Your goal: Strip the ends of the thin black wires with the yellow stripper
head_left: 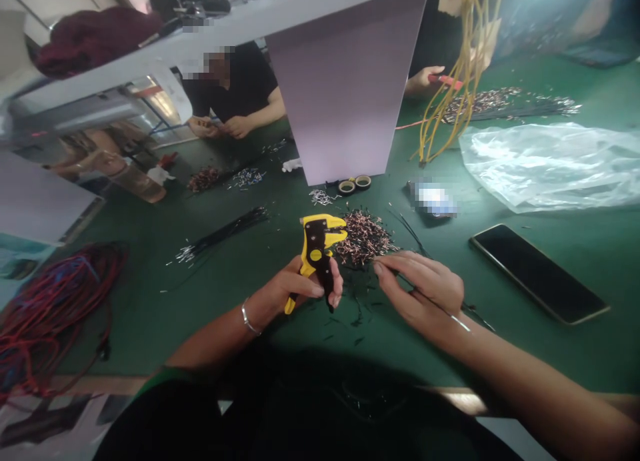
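Note:
My left hand is wrapped round the handles of a yellow and black wire stripper, its jaws pointing right. Thumb and fingertips of my right hand are pinched together on a thin black wire, which runs back under the palm to a pale silvery end near the wrist. Between the two hands, just beyond them, lies a heap of short copper-tipped cut ends. A few dark scraps are scattered nearer to me. Several more black wires lie beyond and under my right hand.
A phone lies at right, below a clear plastic bag. A bundle of black wires and coiled red cable are at left. Tape rolls sit by an upright panel. Yellow wires hang near co-workers opposite.

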Demonstrator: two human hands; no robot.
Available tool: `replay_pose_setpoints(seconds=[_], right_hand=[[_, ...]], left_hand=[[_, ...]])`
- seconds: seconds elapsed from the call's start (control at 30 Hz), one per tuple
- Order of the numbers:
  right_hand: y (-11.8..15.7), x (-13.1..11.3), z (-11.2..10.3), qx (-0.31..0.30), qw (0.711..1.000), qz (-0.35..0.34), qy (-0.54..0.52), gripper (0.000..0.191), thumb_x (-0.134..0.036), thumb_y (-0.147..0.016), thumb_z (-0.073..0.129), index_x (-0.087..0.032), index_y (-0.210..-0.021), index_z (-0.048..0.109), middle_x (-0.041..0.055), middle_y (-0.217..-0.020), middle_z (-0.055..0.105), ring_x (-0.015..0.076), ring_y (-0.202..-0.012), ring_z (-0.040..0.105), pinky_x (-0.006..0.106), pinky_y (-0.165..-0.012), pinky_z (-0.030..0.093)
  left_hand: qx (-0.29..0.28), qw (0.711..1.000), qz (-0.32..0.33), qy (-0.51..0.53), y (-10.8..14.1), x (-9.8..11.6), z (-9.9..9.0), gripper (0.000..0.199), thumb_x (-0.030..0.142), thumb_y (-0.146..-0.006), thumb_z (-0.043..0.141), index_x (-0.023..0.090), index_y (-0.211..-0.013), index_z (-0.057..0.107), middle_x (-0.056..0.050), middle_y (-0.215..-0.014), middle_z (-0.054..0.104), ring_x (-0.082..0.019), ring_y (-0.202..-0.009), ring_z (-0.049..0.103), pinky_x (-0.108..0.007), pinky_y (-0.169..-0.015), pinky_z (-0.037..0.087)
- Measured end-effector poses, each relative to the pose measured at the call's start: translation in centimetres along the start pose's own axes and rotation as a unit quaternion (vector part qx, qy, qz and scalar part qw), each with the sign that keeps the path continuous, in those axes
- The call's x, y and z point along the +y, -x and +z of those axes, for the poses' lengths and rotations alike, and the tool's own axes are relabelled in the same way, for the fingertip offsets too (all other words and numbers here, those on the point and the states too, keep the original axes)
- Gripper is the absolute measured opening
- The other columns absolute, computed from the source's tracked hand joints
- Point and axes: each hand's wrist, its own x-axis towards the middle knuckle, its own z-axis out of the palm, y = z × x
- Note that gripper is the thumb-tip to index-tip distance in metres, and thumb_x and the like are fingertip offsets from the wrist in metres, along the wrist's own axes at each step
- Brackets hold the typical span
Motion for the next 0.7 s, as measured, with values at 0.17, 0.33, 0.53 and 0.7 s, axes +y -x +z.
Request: replay_pose_setpoints(seconds=[0.17, 0.33, 0.53, 0.7], right_hand=[[0.7, 0.6, 0.3, 0.001, 0.996, -0.080, 0.032, 0.019, -0.006, -0.085, 0.062, -0.019, -0.097, 0.068, 0.0070, -0.079, 0.076, 0.0181, -0.065, 0.070, 0.031, -0.062, 0.059], [0.7, 0.9, 0.6, -0.034, 0.987, -0.140, 0.065, 0.021, -0.004, -0.087, 0.059, -0.016, -0.103, 0.065, 0.0078, -0.077, 0.074, 0.0178, -0.063, 0.067, 0.031, -0.058, 0.057], [0.7, 0.4, 1.0, -0.057, 0.970, -0.211, 0.105, 0.016, -0.006, -0.090, 0.055, -0.014, -0.101, 0.064, 0.0078, -0.073, 0.071, 0.0179, -0.059, 0.063, 0.033, -0.055, 0.056], [1.1, 0.2, 1.4, -0.073, 0.963, -0.233, 0.110, 0.015, -0.006, -0.090, 0.055, -0.011, -0.100, 0.065, 0.0080, -0.071, 0.069, 0.0194, -0.063, 0.064, 0.034, -0.055, 0.057]], left_hand=[[-0.003, 1.000, -0.007, 0.010, 0.0, -0.2, 0.1, 0.039, 0.015, -0.059, 0.069, 0.014, -0.097, 0.064, -0.009, -0.081, 0.070, -0.023, -0.069, 0.064, -0.041, -0.071, 0.052], [-0.002, 1.000, -0.003, 0.011, 0.1, -0.5, 0.7, 0.035, 0.014, -0.062, 0.068, 0.013, -0.096, 0.064, -0.009, -0.078, 0.068, -0.022, -0.069, 0.064, -0.042, -0.073, 0.052], [0.006, 0.999, -0.009, -0.042, 0.2, -0.8, 1.4, 0.034, 0.014, -0.065, 0.073, 0.012, -0.097, 0.065, -0.008, -0.081, 0.068, -0.021, -0.072, 0.064, -0.038, -0.074, 0.051], [0.006, 0.995, -0.022, -0.094, 0.2, -0.5, 1.8, 0.023, 0.017, -0.066, 0.073, 0.011, -0.088, 0.068, -0.008, -0.079, 0.068, -0.020, -0.073, 0.063, -0.034, -0.076, 0.050]])
